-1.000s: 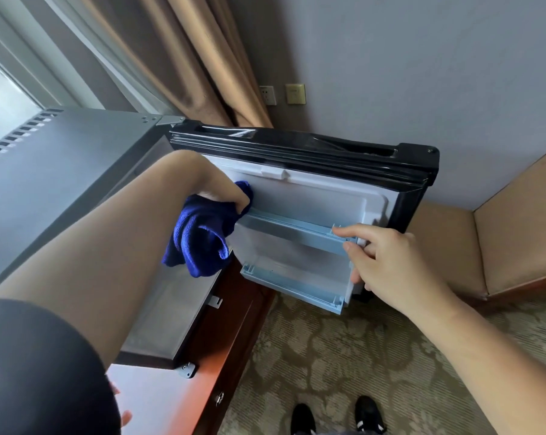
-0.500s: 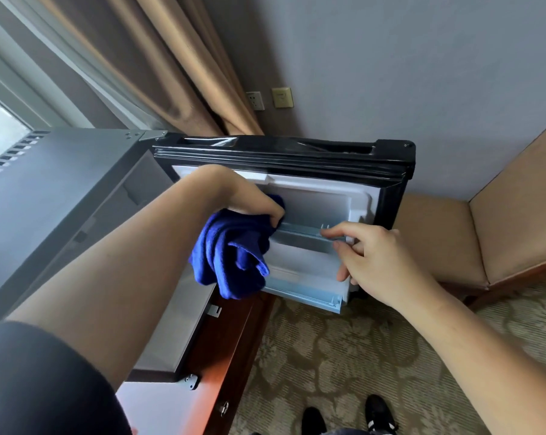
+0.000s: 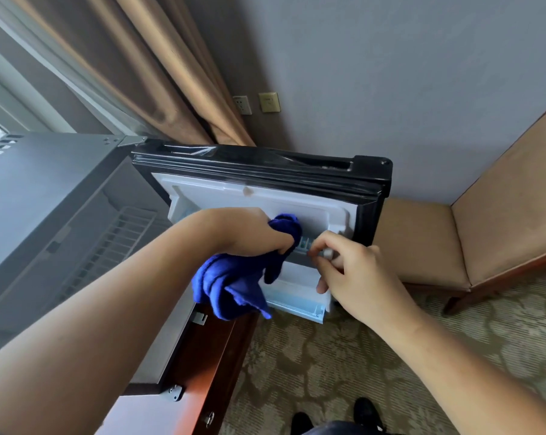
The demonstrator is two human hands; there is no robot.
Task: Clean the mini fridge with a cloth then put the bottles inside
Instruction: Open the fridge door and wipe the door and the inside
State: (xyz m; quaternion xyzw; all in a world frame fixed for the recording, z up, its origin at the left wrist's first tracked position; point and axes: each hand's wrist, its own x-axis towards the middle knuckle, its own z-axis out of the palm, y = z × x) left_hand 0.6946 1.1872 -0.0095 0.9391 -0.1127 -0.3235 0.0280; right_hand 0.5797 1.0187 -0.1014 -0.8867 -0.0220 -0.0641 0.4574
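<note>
- Cloth [image 3: 230, 284], blue and bunched, was gripped in the left hand [image 3: 249, 233]. The fingers were curled round it and pressed its top fold against the white inner face of the open door [image 3: 315, 208] of the mini fridge [image 3: 45, 189].
- The right hand [image 3: 353, 277] lay just to the right of the cloth, close beside it. Its fingers were curled and pinched the right end of the upper door rack [image 3: 304, 243], and it held nothing else.
- That rack ran left to right across the door. The cloth covered its left part, and only a short bare stretch showed between the two hands.
- The left hand was therefore the nearer one for a wipe along the rack, and such a wipe would probably travel rightward toward the steadying right hand.
- The lower door rack [image 3: 296, 304], pale blue, sat below both hands, its left end hidden behind the hanging cloth. No bottle could be seen in either rack.
- The fridge body stood to the left of the door, and a wire shelf [image 3: 121, 233] showed inside. The left arm hid the rest of the compartment, so what it held could not be told.
- The bottles were nowhere in view. Judging by this, the job was at its cleaning stage and loading had not yet begun.
</note>
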